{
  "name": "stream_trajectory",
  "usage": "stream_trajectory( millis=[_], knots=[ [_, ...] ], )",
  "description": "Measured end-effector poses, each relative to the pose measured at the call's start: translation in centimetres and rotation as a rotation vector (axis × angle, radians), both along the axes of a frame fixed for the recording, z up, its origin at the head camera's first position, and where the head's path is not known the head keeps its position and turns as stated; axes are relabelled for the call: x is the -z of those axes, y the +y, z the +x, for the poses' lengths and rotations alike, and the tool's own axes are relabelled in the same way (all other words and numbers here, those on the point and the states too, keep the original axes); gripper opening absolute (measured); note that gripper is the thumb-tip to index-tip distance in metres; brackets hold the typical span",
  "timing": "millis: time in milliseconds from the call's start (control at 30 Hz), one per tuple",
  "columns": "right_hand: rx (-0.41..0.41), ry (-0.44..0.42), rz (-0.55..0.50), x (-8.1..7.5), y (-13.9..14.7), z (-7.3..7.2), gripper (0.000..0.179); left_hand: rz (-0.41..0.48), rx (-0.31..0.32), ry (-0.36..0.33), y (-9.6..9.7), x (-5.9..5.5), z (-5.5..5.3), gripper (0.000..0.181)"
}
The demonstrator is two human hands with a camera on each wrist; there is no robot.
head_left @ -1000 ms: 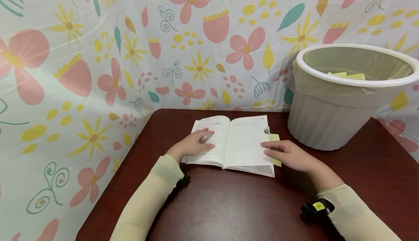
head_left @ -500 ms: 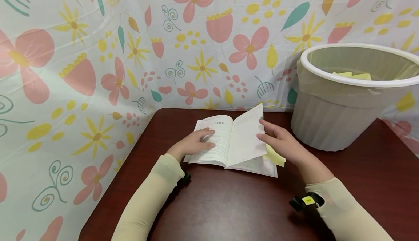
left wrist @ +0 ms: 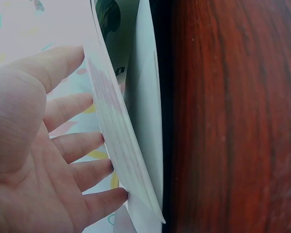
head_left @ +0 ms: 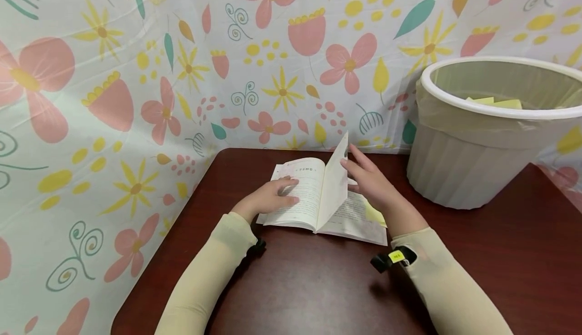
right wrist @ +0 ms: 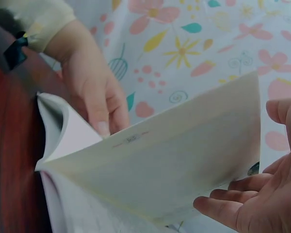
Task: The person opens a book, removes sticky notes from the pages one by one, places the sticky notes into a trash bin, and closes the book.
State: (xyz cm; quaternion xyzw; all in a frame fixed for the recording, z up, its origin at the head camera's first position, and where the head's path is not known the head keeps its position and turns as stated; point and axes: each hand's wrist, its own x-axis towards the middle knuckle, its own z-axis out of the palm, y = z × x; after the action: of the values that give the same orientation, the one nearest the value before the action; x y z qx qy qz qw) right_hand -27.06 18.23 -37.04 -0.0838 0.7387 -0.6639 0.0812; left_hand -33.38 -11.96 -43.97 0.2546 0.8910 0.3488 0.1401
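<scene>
Between the two hands, a book (head_left: 303, 193) is laid open on a dark red table (head_left: 295, 289). By the left hand (head_left: 265, 197), the page on that side is touched with spread, extended fingers; nothing is gripped. By the right hand (head_left: 375, 181), a single page (head_left: 334, 186) is held raised at a steep slant, its outer part touched from the underside by nearly straight fingers, while the thumb is seen apart from it in the right wrist view; no pinch is made. Below the right hand, a yellow slip (head_left: 375, 215) is seen at the outer edge of the printed pages, partly covered by that hand. Beyond the right hand, farther to its right, a grey bin (head_left: 454, 168) is placed, with yellow pieces (head_left: 493, 102) held inside. Behind both hands, a flowered cloth (head_left: 273, 37) is hung.
</scene>
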Motion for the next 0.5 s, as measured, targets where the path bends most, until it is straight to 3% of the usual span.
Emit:
stream_trajectory(
  millis=[233, 500],
  knots=[
    [0.026, -0.013, -0.029, -0.31, -0.42, -0.61, 0.081, 0.0, 0.008, -0.001, 0.18, -0.03, -0.01, 0.067],
    [-0.007, 0.001, 0.049, 0.07, 0.02, -0.4, 0.079, -0.008, -0.005, 0.004, -0.03, -0.04, 0.12, 0.066]
  ],
)
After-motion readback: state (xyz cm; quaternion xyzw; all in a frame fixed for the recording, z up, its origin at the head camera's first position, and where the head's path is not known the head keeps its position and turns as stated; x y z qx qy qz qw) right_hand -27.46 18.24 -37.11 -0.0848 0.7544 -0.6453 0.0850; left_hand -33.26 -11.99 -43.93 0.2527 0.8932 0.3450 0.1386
